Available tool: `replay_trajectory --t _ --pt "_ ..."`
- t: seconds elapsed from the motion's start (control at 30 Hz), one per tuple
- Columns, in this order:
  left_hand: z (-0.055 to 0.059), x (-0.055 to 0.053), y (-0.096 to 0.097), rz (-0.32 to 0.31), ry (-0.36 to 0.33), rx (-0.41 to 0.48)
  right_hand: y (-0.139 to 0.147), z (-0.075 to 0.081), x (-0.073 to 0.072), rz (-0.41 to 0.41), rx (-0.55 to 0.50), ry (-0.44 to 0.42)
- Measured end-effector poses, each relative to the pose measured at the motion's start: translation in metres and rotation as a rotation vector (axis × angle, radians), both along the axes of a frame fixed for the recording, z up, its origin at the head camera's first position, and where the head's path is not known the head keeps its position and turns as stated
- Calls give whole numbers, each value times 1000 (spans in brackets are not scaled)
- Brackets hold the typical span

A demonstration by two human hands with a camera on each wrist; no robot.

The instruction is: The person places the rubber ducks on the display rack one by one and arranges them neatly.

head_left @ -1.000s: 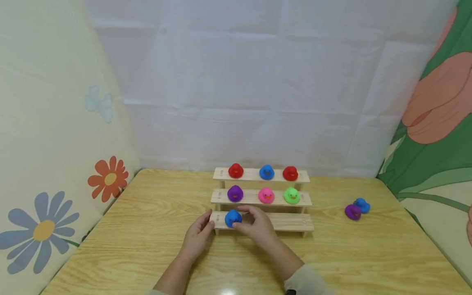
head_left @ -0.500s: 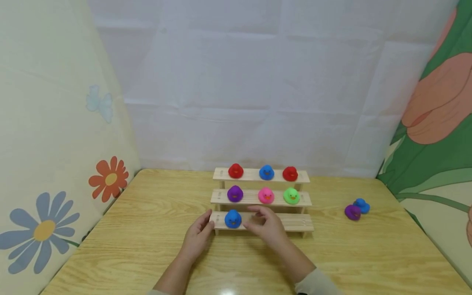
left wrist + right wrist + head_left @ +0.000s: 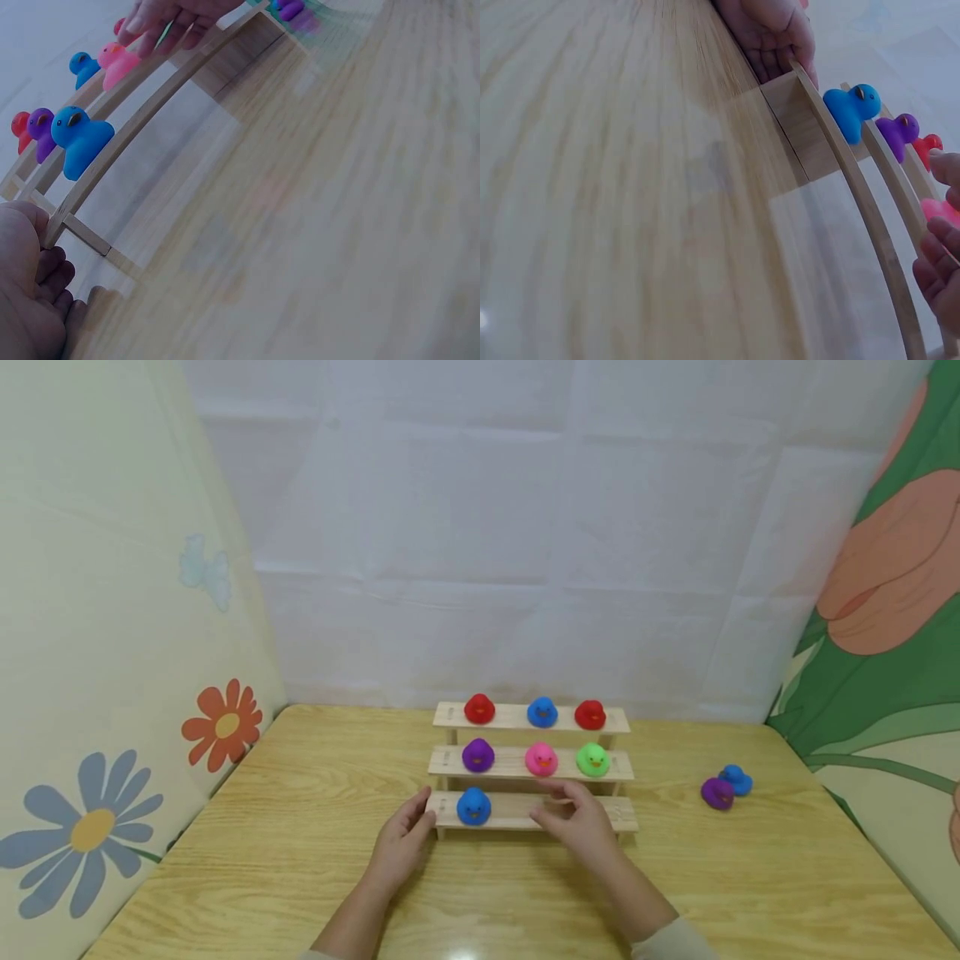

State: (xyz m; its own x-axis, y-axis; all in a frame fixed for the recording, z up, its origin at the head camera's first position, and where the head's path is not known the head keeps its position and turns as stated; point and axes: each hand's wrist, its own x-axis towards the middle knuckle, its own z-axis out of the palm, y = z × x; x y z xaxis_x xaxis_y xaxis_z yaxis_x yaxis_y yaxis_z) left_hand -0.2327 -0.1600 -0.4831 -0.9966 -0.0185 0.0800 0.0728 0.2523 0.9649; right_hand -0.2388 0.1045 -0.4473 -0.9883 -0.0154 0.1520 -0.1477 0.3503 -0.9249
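A three-tier wooden rack [image 3: 517, 814] bears rubber ducks. At the left end of its lowest tier, my left hand [image 3: 405, 839] grips the board's end, thumb at the edge and fingers bent beneath in the left wrist view. A blue duck [image 3: 473, 807] sits upright on that tier, close to this hand. My right hand [image 3: 581, 822] hovers over the right half of the same tier, thumb and fingers parted with nothing between them. In the right wrist view, the pink duck [image 3: 939, 210] shows behind its fingers [image 3: 939, 247].
On the middle tier stand a purple duck [image 3: 477, 756], a pink duck [image 3: 541, 760] and a green duck [image 3: 593, 761]. The top tier carries two red ducks and a blue duck [image 3: 542, 712]. Another purple duck [image 3: 717, 793] and blue duck [image 3: 737, 780] lie together on the table [image 3: 787, 860].
My right hand has let go of the blue duck on the lowest tier and moved right along the board. The left hand has stayed at the rack's end.
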Motion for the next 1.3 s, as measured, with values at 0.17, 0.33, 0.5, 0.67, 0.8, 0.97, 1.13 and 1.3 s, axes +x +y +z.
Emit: replay_trajectory --t 0.17,0.33,0.5,0.67,0.8,0.97,1.13,1.3 --pt "0 1 0 2 9 -4 13 2 2 -35 14 4" --pt "0 1 0 6 0 -7 30 5 4 -56 47 -7" --pt "0 0 -1 2 -3 -15 47 8 3 -93 74 -31" --pt "-4 0 -2 0 71 -42 62 9 2 -122 87 7" --pt "-3 0 -1 -2 59 -37 74 10 3 -137 109 40" --pt "1 0 -1 -3 11 -20 91 10 3 -158 142 32" --pt "1 0 -1 -1 9 -25 109 11 2 -203 172 16" --pt "1 0 0 -3 11 -18 128 13 0 -241 188 -18"
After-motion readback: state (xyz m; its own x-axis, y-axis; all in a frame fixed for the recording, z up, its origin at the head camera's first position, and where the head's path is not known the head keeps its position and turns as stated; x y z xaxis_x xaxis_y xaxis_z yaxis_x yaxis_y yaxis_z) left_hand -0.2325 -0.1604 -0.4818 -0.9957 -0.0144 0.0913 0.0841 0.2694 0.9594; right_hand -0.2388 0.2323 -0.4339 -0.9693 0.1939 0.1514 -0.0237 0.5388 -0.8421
